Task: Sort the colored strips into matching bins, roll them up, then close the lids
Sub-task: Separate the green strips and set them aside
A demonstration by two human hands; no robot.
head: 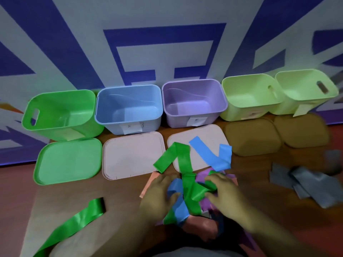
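Note:
A tangled pile of strips lies at the near middle: a green strip [182, 160] runs up onto a lid, a blue strip [211, 154] lies beside it, and purple strips [202, 178] show underneath. My left hand [159, 195] pinches a blue strip [176, 204] in the pile. My right hand [225, 193] grips a bunched green strip [198, 191]. Open bins stand in a row behind: green [59, 110], blue [128, 106], purple [193, 101] and two pale green ones [248, 95] [304, 88].
Lids lie in front of the bins: a green lid [68, 160], two pinkish lids [133, 154] [209, 134] and two brown lids [252, 136] [300, 130]. A long green strip [74, 223] trails off at the near left. Grey strips [304, 182] lie at the right.

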